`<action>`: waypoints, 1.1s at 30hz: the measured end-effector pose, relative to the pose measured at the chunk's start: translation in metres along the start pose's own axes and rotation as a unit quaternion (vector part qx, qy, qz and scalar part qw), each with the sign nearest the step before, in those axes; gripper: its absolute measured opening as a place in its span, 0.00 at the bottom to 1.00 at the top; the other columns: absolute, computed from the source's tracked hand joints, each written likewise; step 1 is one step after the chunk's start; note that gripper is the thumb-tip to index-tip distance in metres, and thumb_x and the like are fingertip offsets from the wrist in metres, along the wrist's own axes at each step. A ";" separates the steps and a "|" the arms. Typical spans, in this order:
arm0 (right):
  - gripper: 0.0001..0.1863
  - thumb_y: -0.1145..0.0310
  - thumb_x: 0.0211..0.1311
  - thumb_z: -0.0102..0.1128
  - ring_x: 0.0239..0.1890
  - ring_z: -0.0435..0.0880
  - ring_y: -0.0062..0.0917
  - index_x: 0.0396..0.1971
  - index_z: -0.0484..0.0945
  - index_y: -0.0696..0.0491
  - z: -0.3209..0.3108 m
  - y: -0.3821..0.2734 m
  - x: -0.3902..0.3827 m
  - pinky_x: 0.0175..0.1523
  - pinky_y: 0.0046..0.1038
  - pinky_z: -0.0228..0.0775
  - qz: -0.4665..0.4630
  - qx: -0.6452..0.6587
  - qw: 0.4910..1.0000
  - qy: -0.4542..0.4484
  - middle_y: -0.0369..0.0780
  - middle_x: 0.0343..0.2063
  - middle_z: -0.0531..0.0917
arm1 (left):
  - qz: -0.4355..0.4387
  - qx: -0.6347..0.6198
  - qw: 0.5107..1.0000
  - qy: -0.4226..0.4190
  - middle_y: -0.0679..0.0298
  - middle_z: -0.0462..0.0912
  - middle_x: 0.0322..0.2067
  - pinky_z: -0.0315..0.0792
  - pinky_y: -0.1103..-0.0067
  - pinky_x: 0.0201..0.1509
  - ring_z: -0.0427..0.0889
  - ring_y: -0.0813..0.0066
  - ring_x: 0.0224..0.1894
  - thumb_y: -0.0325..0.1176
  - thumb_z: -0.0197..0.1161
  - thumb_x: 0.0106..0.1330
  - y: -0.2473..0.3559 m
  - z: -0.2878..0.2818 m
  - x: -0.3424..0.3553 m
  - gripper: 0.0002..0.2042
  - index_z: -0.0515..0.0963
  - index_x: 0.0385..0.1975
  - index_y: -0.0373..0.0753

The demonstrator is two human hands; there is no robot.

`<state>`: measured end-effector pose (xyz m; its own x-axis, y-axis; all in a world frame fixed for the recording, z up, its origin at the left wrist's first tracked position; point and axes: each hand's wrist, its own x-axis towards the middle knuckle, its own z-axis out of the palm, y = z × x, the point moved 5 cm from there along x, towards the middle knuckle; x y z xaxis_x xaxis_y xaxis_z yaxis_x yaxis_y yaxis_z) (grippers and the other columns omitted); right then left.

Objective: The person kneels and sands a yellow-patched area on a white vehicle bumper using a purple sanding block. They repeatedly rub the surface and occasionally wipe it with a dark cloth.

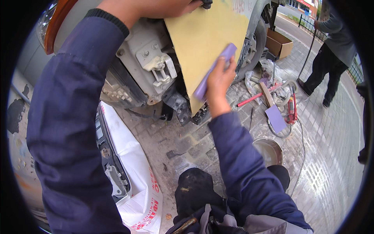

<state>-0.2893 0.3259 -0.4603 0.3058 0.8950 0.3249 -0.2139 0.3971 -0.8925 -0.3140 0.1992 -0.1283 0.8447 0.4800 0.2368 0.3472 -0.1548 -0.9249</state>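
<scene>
In my right hand (221, 80) is a long purple sanding block (215, 72), fingers wrapped over it. The block lies slantwise against a yellow vehicle panel (198, 39), near its lower right edge. My left hand (159, 7) is raised at the top edge of the view, by the panel's upper left corner. Its fingertips are partly cut off there, close to a small dark piece (207, 4). Left of the panel, a white metal hinge bracket (160, 69) and bare body parts are exposed beneath my left forearm.
A bucket (269, 151) stands by my right knee. Farther right lie a purple sheet (276, 119), a red tool (291, 110), a wooden strip (267, 94) and hoses. A cardboard box (279, 43) sits behind the wheel (255, 48). Another person (331, 50) stands at right. White wrapping (130, 152) lies left.
</scene>
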 end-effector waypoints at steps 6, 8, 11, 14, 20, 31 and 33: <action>0.32 0.61 0.84 0.58 0.64 0.72 0.46 0.78 0.66 0.61 -0.007 -0.023 -0.067 0.74 0.48 0.60 -0.072 -0.066 0.992 -0.077 0.56 0.60 0.76 | 0.006 -0.009 1.000 0.012 0.63 0.86 0.50 0.74 0.63 0.68 0.82 0.63 0.61 0.40 0.73 0.63 -0.002 0.000 0.002 0.10 0.87 0.36 0.41; 0.30 0.63 0.85 0.56 0.63 0.72 0.46 0.78 0.66 0.60 -0.012 -0.042 -0.092 0.71 0.49 0.61 -0.216 -0.060 0.974 -0.041 0.57 0.60 0.74 | 0.013 -0.006 1.000 0.012 0.63 0.86 0.50 0.74 0.63 0.68 0.82 0.63 0.60 0.40 0.73 0.63 -0.001 0.002 0.001 0.10 0.87 0.36 0.41; 0.29 0.61 0.85 0.57 0.63 0.73 0.49 0.76 0.69 0.61 -0.011 -0.017 -0.049 0.72 0.48 0.63 -0.084 -0.059 0.994 -0.022 0.58 0.61 0.75 | 0.013 -0.006 1.000 0.009 0.63 0.86 0.51 0.73 0.63 0.69 0.82 0.63 0.61 0.40 0.73 0.63 -0.001 0.002 0.000 0.10 0.88 0.37 0.41; 0.34 0.54 0.84 0.54 0.63 0.82 0.59 0.76 0.71 0.65 -0.014 0.020 -0.001 0.67 0.55 0.72 0.114 -0.016 0.993 0.012 0.67 0.66 0.78 | 0.014 0.000 1.000 0.016 0.62 0.86 0.52 0.73 0.63 0.70 0.82 0.63 0.61 0.40 0.74 0.63 0.001 0.001 -0.001 0.10 0.88 0.37 0.41; 0.30 0.65 0.84 0.57 0.69 0.69 0.51 0.77 0.64 0.62 -0.014 -0.028 -0.091 0.76 0.51 0.59 -0.130 -0.048 0.986 -0.091 0.58 0.68 0.70 | 0.006 -0.013 1.000 0.004 0.63 0.86 0.53 0.73 0.63 0.71 0.81 0.64 0.62 0.39 0.74 0.63 -0.001 0.003 0.000 0.10 0.89 0.39 0.42; 0.32 0.56 0.89 0.51 0.68 0.76 0.48 0.78 0.67 0.65 -0.013 -0.006 -0.072 0.75 0.45 0.66 -0.065 -0.088 0.992 -0.061 0.57 0.65 0.76 | 0.008 0.002 1.000 0.014 0.64 0.86 0.50 0.73 0.64 0.70 0.81 0.64 0.61 0.39 0.74 0.63 0.001 0.000 0.000 0.10 0.89 0.38 0.41; 0.30 0.65 0.85 0.56 0.69 0.69 0.50 0.78 0.66 0.62 -0.017 -0.024 -0.085 0.76 0.49 0.59 -0.117 -0.043 0.991 -0.057 0.57 0.64 0.74 | 0.012 -0.008 1.000 0.020 0.64 0.86 0.51 0.73 0.64 0.70 0.81 0.64 0.61 0.39 0.74 0.63 0.001 0.000 0.000 0.10 0.88 0.38 0.41</action>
<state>-0.2948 0.2373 -0.4718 0.2308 0.7994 0.5547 -0.0685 0.5820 -0.8103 -0.3135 0.1996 -0.1290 0.8683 0.4417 0.2258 0.3326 -0.1806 -0.9256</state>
